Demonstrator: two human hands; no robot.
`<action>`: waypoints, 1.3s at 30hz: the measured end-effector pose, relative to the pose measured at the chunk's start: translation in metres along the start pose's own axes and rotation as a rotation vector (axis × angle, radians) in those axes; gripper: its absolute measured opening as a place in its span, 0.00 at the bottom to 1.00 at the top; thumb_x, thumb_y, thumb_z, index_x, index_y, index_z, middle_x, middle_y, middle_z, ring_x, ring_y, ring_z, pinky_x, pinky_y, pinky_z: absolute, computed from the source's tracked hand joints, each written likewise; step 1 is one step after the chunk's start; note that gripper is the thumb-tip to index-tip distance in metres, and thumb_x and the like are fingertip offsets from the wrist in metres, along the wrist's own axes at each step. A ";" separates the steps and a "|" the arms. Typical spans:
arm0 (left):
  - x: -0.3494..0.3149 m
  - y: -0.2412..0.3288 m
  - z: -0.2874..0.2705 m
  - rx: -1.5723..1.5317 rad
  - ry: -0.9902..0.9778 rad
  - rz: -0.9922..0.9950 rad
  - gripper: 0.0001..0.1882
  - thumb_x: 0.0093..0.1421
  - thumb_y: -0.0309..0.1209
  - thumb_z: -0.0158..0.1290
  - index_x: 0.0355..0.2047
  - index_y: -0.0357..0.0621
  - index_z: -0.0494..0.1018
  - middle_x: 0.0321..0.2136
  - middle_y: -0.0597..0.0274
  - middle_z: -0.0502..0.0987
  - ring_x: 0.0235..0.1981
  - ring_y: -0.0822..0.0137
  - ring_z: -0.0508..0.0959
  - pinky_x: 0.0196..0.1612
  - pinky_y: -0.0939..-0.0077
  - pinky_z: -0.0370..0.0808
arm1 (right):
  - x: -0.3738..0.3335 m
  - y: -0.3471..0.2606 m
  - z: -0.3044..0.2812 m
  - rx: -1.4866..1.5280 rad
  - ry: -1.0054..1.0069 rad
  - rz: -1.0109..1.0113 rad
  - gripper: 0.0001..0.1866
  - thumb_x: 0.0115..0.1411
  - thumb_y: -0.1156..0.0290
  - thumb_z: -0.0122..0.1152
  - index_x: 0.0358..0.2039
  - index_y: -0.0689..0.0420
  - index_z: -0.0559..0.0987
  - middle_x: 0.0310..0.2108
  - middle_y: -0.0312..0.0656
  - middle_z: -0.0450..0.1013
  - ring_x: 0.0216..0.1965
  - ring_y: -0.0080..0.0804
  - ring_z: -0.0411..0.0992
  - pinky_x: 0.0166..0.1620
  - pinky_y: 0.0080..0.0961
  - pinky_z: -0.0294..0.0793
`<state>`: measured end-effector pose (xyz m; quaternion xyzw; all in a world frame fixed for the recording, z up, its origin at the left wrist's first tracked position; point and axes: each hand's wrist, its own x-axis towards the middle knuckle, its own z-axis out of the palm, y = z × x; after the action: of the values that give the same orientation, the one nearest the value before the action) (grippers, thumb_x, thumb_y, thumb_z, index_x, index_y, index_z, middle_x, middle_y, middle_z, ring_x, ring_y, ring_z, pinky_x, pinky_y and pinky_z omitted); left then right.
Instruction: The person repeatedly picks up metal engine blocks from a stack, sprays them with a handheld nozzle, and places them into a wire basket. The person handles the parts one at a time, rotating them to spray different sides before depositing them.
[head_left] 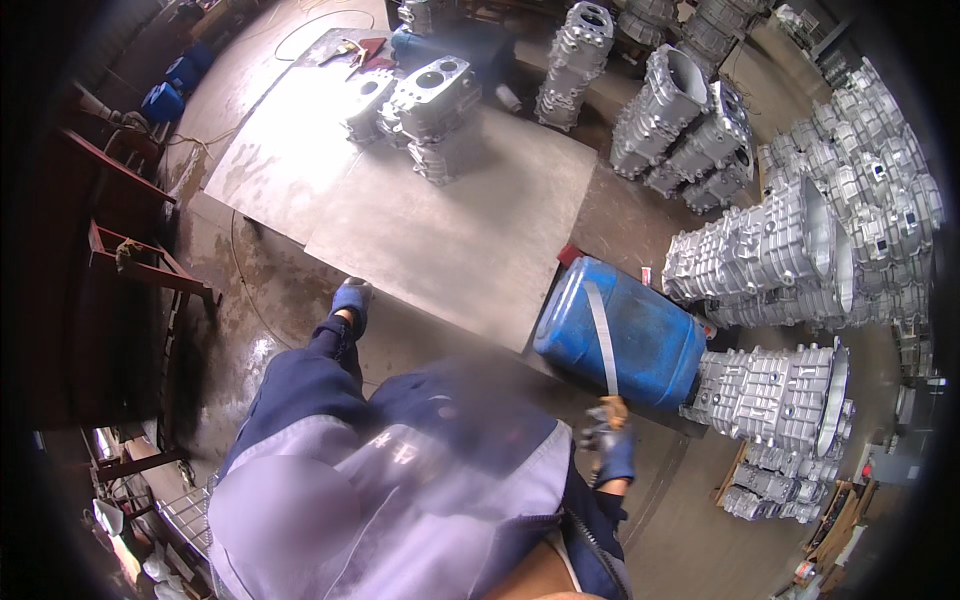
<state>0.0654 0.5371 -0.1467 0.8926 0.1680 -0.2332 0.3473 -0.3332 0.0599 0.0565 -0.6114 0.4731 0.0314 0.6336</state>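
- My right hand (611, 448) gripped a long, flat, silvery metal tool (604, 345) by the blue boxy plastic drum (650, 335).
- Left of it, my left hand (352, 298): I couldn't tell if closed.

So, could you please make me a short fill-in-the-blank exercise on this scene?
1. The right hand grips a long flat tool, which crosses a plastic container coloured ____.
2. Of the near and far edges of the table, the left hand is by the ____ one.
3. Both hands wear ____.
4. The biggest stacks of metal housings stand toward the picture's ____ side.

Missing words: blue; near; gloves; right.
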 end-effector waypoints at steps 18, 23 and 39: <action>0.304 0.435 -0.022 -0.021 0.218 0.731 0.24 0.65 0.44 0.53 0.53 0.40 0.75 0.50 0.50 0.79 0.51 0.59 0.77 0.55 0.64 0.70 | 0.002 -0.018 0.223 -0.420 0.144 -0.105 0.23 0.66 0.59 0.59 0.58 0.52 0.70 0.36 0.39 0.75 0.28 0.32 0.76 0.31 0.31 0.77; 0.370 0.483 -0.013 -0.477 -0.186 0.483 0.26 0.63 0.41 0.54 0.58 0.41 0.71 0.51 0.50 0.78 0.50 0.57 0.76 0.56 0.63 0.71 | -0.029 -0.016 0.244 -0.460 0.309 -0.038 0.24 0.65 0.60 0.60 0.59 0.53 0.70 0.33 0.39 0.74 0.28 0.32 0.76 0.32 0.32 0.76; 0.371 0.417 -0.018 -1.059 -0.432 0.123 0.29 0.65 0.39 0.55 0.63 0.41 0.66 0.55 0.55 0.73 0.56 0.60 0.70 0.62 0.63 0.65 | -0.061 -0.053 0.285 -0.707 0.728 -0.286 0.25 0.61 0.60 0.65 0.57 0.51 0.72 0.33 0.47 0.78 0.33 0.45 0.80 0.35 0.35 0.79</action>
<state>0.5736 0.3081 -0.1069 0.5372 0.1350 -0.2735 0.7864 -0.1741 0.3090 0.0791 -0.8176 0.5350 -0.1119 0.1812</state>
